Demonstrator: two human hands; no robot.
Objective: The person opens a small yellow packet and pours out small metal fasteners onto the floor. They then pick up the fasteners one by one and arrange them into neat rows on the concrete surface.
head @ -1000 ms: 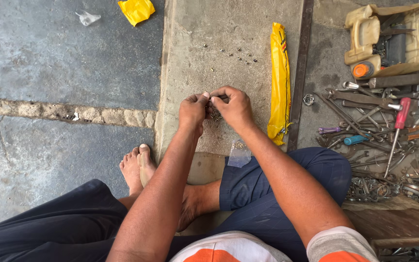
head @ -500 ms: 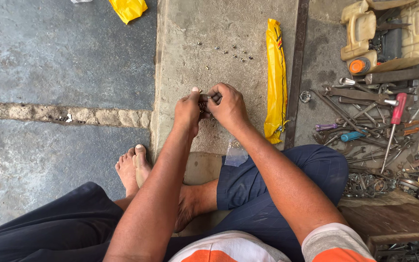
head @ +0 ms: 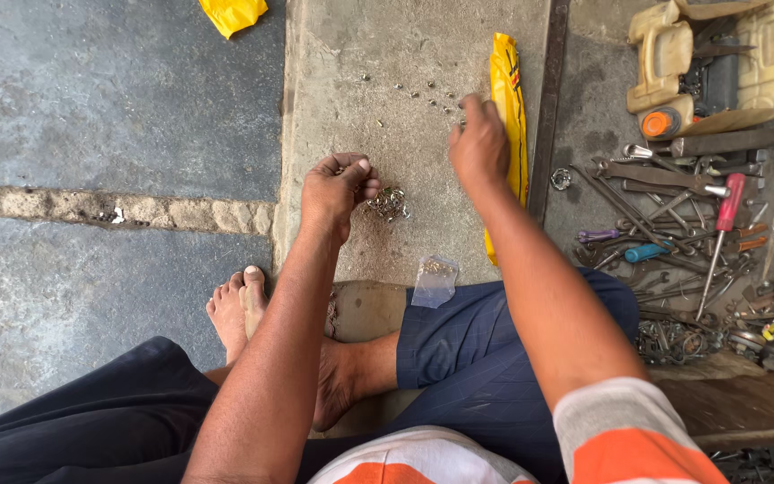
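Note:
My left hand (head: 338,188) is curled over the concrete slab (head: 387,233), its fingertips pinching a small tangled bunch of metal rings and bits (head: 390,203). My right hand (head: 478,143) is raised farther out and to the right, fingers curled, right beside several tiny metal pieces (head: 423,94) scattered on the slab. Whether it holds one of them is hidden. A long yellow packet (head: 510,116) lies just right of that hand.
A small clear plastic bag (head: 434,280) rests near my knee. A heap of spanners, screwdrivers and other tools (head: 674,224) covers the ground at right, below a cut-open yellowish plastic can (head: 709,67). A yellow scrap (head: 233,13) lies top left. My bare feet (head: 235,309) are tucked below.
My hands were together over the metal bunch. Now they are apart: the right hand has moved up and right toward the scattered pieces, the left stays with the bunch.

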